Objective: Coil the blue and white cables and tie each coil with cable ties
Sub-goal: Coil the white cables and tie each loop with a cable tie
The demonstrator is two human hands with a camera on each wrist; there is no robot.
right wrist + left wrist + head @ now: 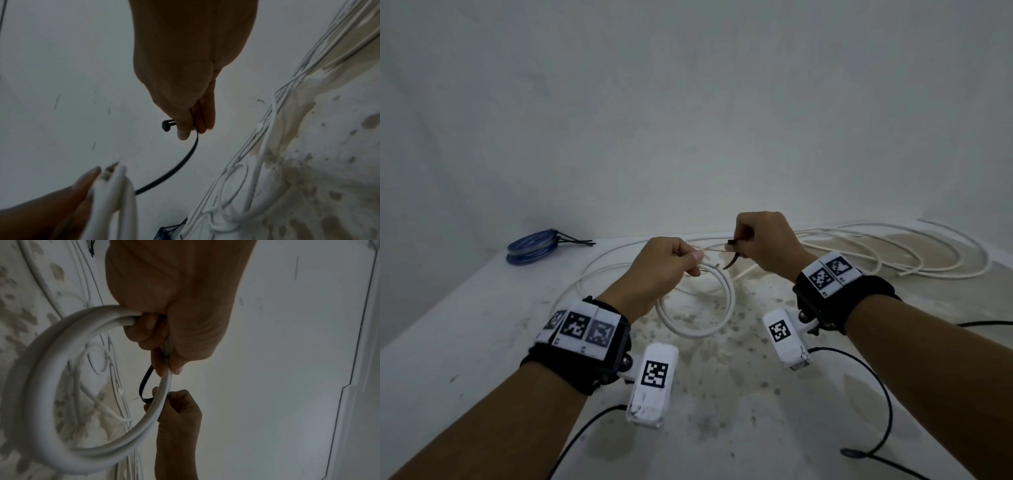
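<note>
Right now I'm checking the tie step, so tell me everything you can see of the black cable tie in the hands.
The black cable tie is a thin, flat strap that looks like plastic, with a small square head at one end. It is unfastened, bent in an open curve. The right hand pinches it just behind the head; its tail runs down behind the white coil held by the left hand.

Head view high, forward-down; 2 wrist views close along the hands, all sharing the white cable (698,308).

Dim, flat, greyish light throughout; wrist views dark, soft, strongly bowed at edges
</note>
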